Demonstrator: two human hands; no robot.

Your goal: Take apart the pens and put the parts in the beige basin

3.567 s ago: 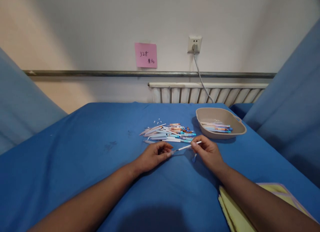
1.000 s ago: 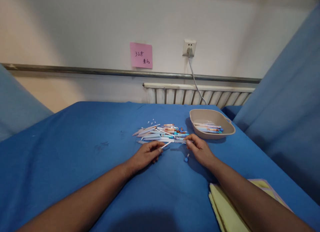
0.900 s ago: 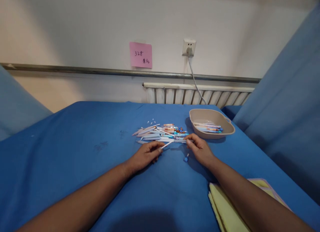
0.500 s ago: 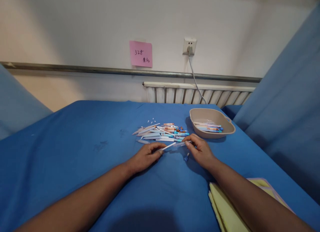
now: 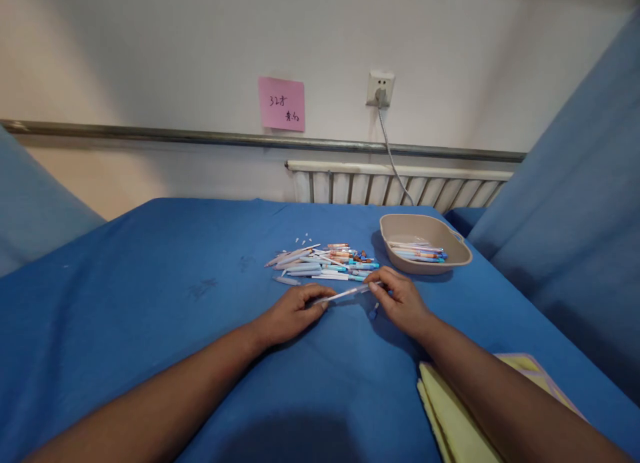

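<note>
Between finger and thumb my left hand (image 5: pixel 295 311) pinches a thin white rod (image 5: pixel 341 295). My right hand (image 5: pixel 399 302) holds a clear tube (image 5: pixel 361 289), and the rod's tip meets or enters its left end. Just behind both hands lies a pile of pen parts (image 5: pixel 305 268), with pale blue, white and orange pieces. A small blue piece (image 5: pixel 373 312) rests on the cloth beside my right fingers. Several tiny white bits (image 5: pixel 305 241) are scattered behind the pile.
A beige basket (image 5: pixel 429 266) holding several pens stands at the back right. A folded yellow cloth (image 5: pixel 453 410) lies under my right forearm. Blue cloth (image 5: pixel 150 283) covers the table. A radiator (image 5: pixel 360 186) and a plugged-in cable (image 5: pixel 389 143) are behind it.
The white rod and the clear tube, apart before, now meet in one line. Both hands have barely moved.
</note>
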